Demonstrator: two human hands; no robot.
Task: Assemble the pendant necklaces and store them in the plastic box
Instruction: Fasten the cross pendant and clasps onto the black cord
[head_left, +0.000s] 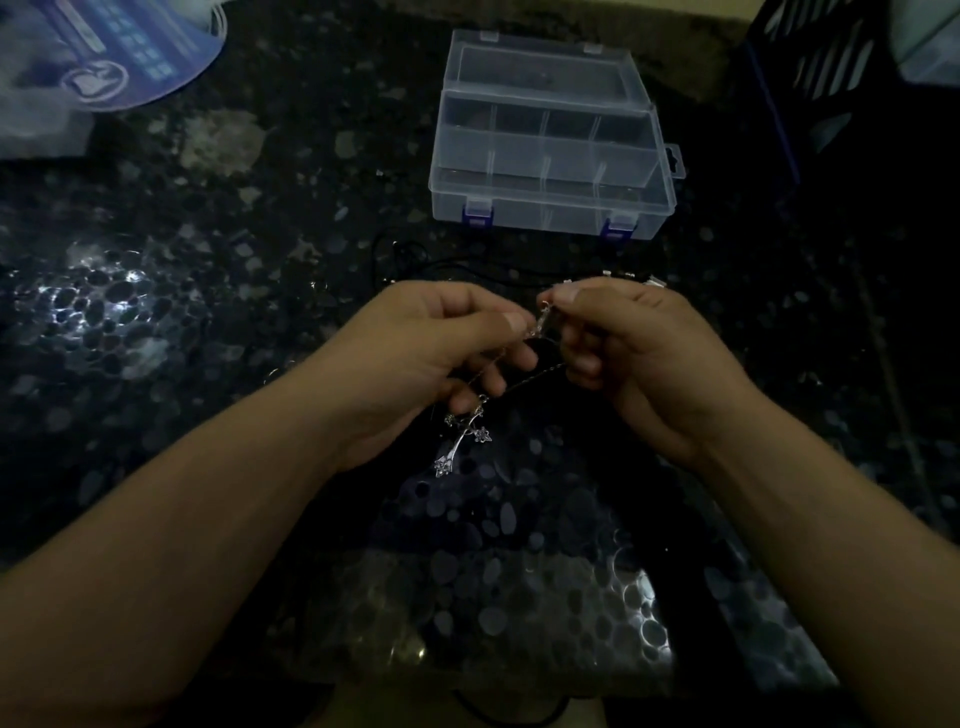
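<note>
Left hand (441, 343) and right hand (628, 348) pinch a chain's clasp (542, 319). A cross pendant (460, 441) dangles below. The plastic box (550, 140) sits open beyond.

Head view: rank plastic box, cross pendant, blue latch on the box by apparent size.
1. plastic box, largest by far
2. cross pendant, though nearer the camera
3. blue latch, slightly smaller than the pendant

Black cords (457, 265) barely visible; blue crate (810, 78) cut off.
</note>
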